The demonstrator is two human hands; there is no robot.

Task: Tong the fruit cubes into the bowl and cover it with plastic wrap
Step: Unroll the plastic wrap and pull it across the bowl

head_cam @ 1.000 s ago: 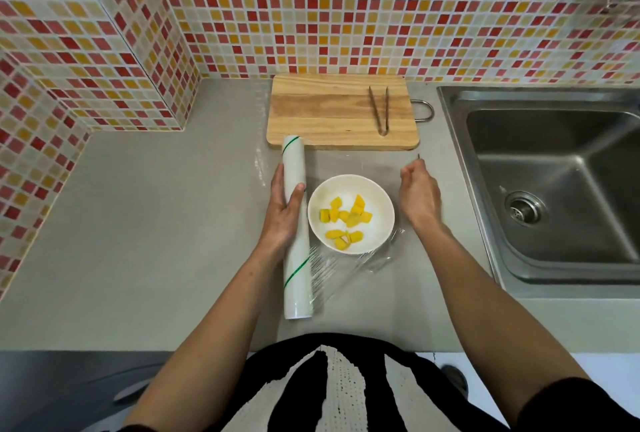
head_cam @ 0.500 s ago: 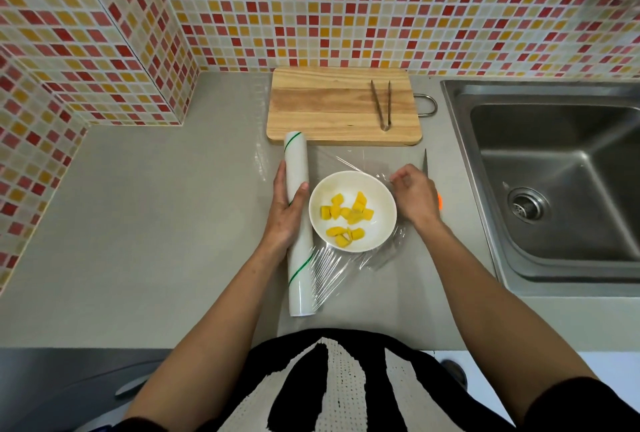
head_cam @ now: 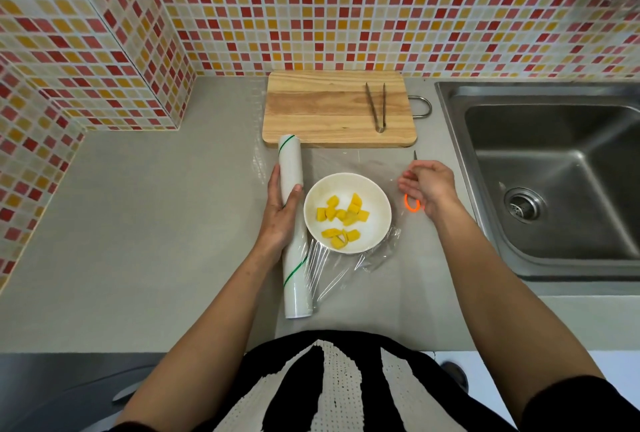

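- Fruit cubes [head_cam: 341, 219]: yellow, about a dozen, all lying inside the bowl [head_cam: 380, 223], loosely grouped at its middle and near side.
- Bowl: white, round, upright on the counter [head_cam: 156, 241], just in front of the board [head_cam: 322, 109]. Its top is open; no film is seen stretched over the rim.
- Wrap [head_cam: 332, 275]: a clear sheet drawn off the roll [head_cam: 293, 244] lies flat on the counter, passing under and beyond the bowl; it is wrinkled and bunched at the bowl's near side.
- Roll: white with thin green stripes, lying lengthwise on the counter, touching or just beside the bowl's left edge; its far end reaches the board's front edge.
- Left hand [head_cam: 282, 211]: laid over the roll's middle, fingers along the tube and thumb across its right side, pressing it down.
- Right hand [head_cam: 429, 185]: right of the bowl, clear of it, fingers curled around scissors [head_cam: 412, 204]. An orange handle loop shows under the palm and a thin blade tip shows beyond the knuckles. The hand is closed on them.
- Tongs [head_cam: 378, 109]: metal, lying on the right part of the wooden board, untouched, tips toward the wall.
- Board: flat against the tiled wall [head_cam: 346, 8], a wire loop at its right end.
- Sink [head_cam: 554, 171]: steel, to the right, well apart from the bowl.
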